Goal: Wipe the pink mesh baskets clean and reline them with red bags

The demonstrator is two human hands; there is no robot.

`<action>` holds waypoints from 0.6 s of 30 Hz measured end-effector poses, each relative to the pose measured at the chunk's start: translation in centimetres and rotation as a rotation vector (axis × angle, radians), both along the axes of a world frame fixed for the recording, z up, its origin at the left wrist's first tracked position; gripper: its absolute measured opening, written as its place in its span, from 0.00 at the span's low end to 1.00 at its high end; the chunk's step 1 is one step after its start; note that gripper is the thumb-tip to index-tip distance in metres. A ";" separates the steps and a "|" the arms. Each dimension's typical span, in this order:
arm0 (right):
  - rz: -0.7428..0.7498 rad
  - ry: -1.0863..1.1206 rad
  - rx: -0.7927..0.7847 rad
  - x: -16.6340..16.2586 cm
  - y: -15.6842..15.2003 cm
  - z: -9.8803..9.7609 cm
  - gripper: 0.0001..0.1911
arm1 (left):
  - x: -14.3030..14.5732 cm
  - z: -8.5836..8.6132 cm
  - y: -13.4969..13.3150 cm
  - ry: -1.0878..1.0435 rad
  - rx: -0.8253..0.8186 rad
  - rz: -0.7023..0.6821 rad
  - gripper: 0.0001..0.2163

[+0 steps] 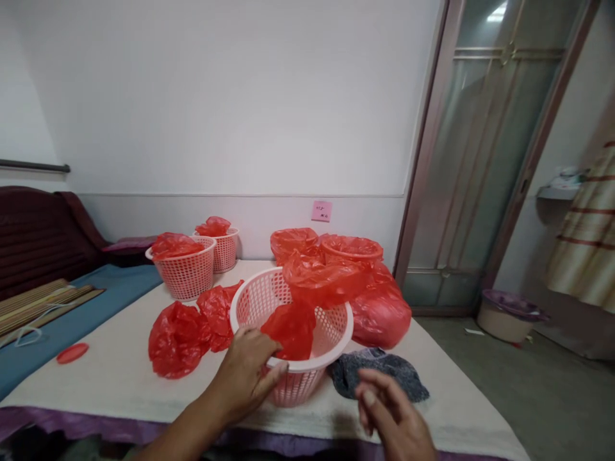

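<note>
Basket [312, 365], lower centre, red bag [295, 333] partly inside | left hand [254, 362] gripping near rim | right hand [391, 410] half-spread (empty, from here) | step: seemingly lining | next calls for spreading bag over rim.

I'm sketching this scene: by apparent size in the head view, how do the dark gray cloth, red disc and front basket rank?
Largest to smallest:
front basket
dark gray cloth
red disc

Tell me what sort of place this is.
Probably a room in a home: a dark red padded seat at the left, a striped curtain at the far right, and a glass-paneled door beside the white wall suggest it.
</note>
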State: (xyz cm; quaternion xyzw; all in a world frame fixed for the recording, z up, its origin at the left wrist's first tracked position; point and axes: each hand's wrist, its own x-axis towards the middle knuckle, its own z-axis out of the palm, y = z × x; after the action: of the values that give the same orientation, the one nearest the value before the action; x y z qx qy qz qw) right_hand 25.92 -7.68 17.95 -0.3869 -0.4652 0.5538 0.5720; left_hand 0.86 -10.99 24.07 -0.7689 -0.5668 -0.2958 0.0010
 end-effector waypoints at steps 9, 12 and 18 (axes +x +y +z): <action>-0.294 -0.480 0.714 -0.6 8.5 11.9 0.37 | 0.2 -1.5 -1.3 0.098 0.151 -0.016 0.10; -0.096 -0.643 0.859 -2.8 9.1 12.8 0.33 | 0.8 -1.6 -1.3 0.091 0.134 -0.001 0.10; 0.179 -0.750 0.906 -4.7 6.9 10.6 0.14 | -0.1 -0.6 -0.8 -0.367 -0.041 0.015 0.11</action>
State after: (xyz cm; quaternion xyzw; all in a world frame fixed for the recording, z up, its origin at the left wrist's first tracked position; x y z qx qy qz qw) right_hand 21.22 -0.77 28.57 -0.2330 -0.8563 0.1715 0.4279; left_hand 0.72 -11.79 23.48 -0.6976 -0.5693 -0.4193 -0.1160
